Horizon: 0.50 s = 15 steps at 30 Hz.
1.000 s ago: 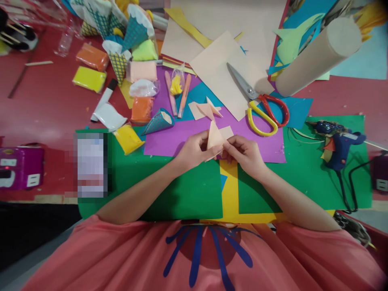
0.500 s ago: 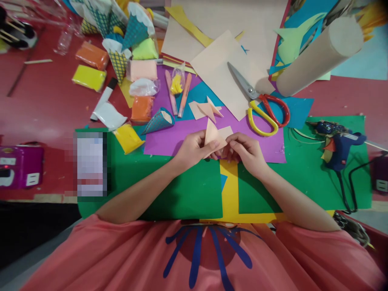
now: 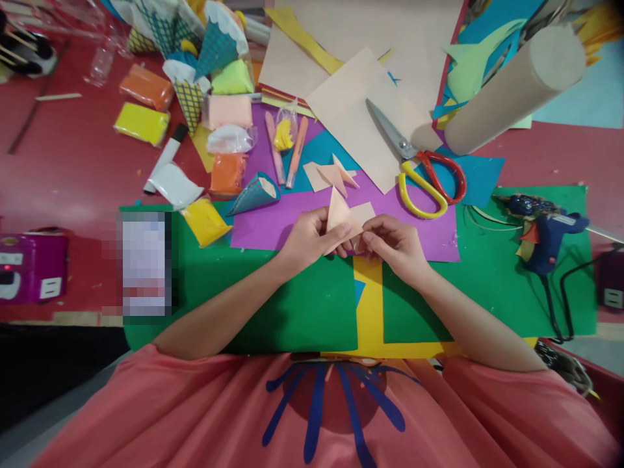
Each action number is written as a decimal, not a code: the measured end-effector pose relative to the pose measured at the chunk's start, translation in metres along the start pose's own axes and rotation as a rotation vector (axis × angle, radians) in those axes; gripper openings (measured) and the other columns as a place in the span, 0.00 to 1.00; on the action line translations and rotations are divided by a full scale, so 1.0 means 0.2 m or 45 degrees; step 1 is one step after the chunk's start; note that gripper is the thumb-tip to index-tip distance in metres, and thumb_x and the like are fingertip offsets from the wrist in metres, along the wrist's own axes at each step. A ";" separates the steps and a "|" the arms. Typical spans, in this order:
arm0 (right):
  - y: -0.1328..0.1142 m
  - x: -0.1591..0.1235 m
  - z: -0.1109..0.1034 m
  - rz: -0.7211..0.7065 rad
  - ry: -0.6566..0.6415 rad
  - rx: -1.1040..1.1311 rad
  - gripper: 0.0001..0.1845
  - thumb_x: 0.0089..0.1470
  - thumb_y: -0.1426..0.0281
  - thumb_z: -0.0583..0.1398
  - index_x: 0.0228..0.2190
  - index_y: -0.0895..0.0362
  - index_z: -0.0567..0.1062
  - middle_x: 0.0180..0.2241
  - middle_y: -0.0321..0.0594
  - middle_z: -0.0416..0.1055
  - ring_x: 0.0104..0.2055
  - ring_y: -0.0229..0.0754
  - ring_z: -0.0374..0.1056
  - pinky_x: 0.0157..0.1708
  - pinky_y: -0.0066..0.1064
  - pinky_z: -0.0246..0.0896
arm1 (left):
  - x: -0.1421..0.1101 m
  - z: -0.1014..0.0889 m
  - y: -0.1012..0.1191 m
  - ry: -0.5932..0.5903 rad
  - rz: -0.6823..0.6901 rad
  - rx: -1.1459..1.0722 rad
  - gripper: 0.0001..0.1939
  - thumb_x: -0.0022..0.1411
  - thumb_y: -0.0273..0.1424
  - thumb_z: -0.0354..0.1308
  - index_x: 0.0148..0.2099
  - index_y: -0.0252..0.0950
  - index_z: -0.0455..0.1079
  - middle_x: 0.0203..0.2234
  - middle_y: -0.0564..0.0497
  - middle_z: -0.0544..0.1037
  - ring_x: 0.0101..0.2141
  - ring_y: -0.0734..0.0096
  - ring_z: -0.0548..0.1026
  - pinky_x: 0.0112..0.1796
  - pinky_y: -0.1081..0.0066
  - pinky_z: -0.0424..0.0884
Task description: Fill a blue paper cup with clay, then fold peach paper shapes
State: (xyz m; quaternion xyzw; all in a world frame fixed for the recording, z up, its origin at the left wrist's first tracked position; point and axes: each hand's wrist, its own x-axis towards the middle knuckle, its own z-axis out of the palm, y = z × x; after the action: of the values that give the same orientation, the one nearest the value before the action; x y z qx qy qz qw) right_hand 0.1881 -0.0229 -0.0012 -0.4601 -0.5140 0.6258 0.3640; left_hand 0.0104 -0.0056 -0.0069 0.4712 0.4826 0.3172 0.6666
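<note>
Between my hands is a small piece of peach paper [image 3: 337,211] with a pointed tip standing up and a squarer flap to its right. My left hand [image 3: 312,237] grips it, thumb across the front and fingers behind. The fingers of my right hand [image 3: 397,244] are closed at its lower right edge, thumb against index finger. Just beyond lie cut and folded peach paper pieces [image 3: 332,177] on a purple sheet [image 3: 273,221]. Scissors [image 3: 409,156] with one red and one yellow handle rest half open to the upper right.
Packets of coloured clay [image 3: 228,174], a blue paper cone [image 3: 251,198] and a marker [image 3: 168,156] lie to the left. A thick cream roll [image 3: 511,91] leans at the upper right. A blue glue gun [image 3: 543,240] with its cord sits on a green sheet [image 3: 487,286].
The pointed tip of the peach paper has shifted slightly left with my left hand. My right thumb has moved a little onto the paper's edge. Everything else stays put.
</note>
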 end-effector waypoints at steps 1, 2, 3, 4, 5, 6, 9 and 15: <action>0.00 0.00 0.00 -0.002 0.001 -0.011 0.18 0.51 0.54 0.63 0.29 0.56 0.68 0.22 0.32 0.67 0.19 0.31 0.64 0.19 0.24 0.63 | 0.00 0.00 0.00 0.001 -0.006 0.003 0.25 0.50 0.51 0.65 0.33 0.32 0.68 0.19 0.51 0.78 0.17 0.74 0.75 0.18 0.78 0.70; 0.01 0.00 0.00 -0.008 0.002 -0.021 0.18 0.51 0.54 0.63 0.29 0.56 0.69 0.22 0.32 0.67 0.19 0.31 0.64 0.19 0.24 0.62 | 0.00 0.00 0.00 0.003 -0.013 0.004 0.26 0.49 0.52 0.65 0.33 0.32 0.68 0.19 0.51 0.77 0.17 0.75 0.75 0.18 0.78 0.69; 0.01 0.00 0.00 -0.014 0.004 -0.029 0.18 0.52 0.54 0.63 0.29 0.57 0.69 0.22 0.32 0.67 0.19 0.31 0.64 0.19 0.24 0.62 | 0.00 0.00 0.00 0.005 -0.021 0.004 0.26 0.49 0.52 0.65 0.33 0.33 0.67 0.19 0.52 0.77 0.17 0.75 0.75 0.18 0.79 0.69; 0.01 0.00 0.00 -0.022 0.004 -0.035 0.18 0.52 0.55 0.63 0.29 0.57 0.69 0.22 0.32 0.67 0.19 0.31 0.64 0.19 0.24 0.62 | 0.00 0.01 0.01 0.006 -0.030 0.005 0.26 0.48 0.52 0.65 0.32 0.33 0.67 0.18 0.52 0.77 0.17 0.75 0.75 0.17 0.79 0.69; 0.02 0.00 0.00 -0.026 0.004 -0.043 0.17 0.53 0.55 0.62 0.28 0.57 0.69 0.21 0.32 0.67 0.19 0.31 0.64 0.19 0.24 0.62 | 0.00 0.01 0.01 0.008 -0.038 0.005 0.26 0.48 0.52 0.66 0.32 0.33 0.67 0.18 0.52 0.77 0.16 0.75 0.75 0.17 0.79 0.69; 0.02 0.00 0.00 -0.033 0.004 -0.049 0.16 0.53 0.56 0.62 0.28 0.57 0.69 0.21 0.32 0.67 0.19 0.30 0.64 0.19 0.24 0.61 | 0.00 0.01 0.01 0.010 -0.045 0.005 0.26 0.48 0.52 0.66 0.32 0.33 0.66 0.18 0.52 0.77 0.16 0.75 0.74 0.17 0.79 0.69; 0.01 0.00 0.00 -0.048 0.004 -0.073 0.14 0.55 0.58 0.61 0.27 0.57 0.69 0.21 0.31 0.66 0.18 0.30 0.63 0.18 0.24 0.60 | 0.00 0.01 0.02 0.013 -0.064 -0.010 0.26 0.46 0.51 0.67 0.32 0.34 0.66 0.18 0.54 0.76 0.16 0.75 0.74 0.17 0.79 0.69; 0.01 0.01 0.00 -0.028 0.009 -0.111 0.13 0.55 0.59 0.60 0.27 0.56 0.69 0.21 0.31 0.66 0.18 0.30 0.62 0.17 0.23 0.59 | 0.00 0.01 0.02 0.010 -0.053 -0.006 0.25 0.47 0.50 0.67 0.32 0.34 0.66 0.17 0.55 0.76 0.16 0.76 0.74 0.17 0.80 0.68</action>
State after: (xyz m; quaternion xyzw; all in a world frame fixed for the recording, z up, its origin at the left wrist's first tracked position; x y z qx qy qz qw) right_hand 0.1880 -0.0223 -0.0032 -0.4722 -0.5444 0.5971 0.3523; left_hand 0.0124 -0.0057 -0.0036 0.4582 0.4941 0.3064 0.6724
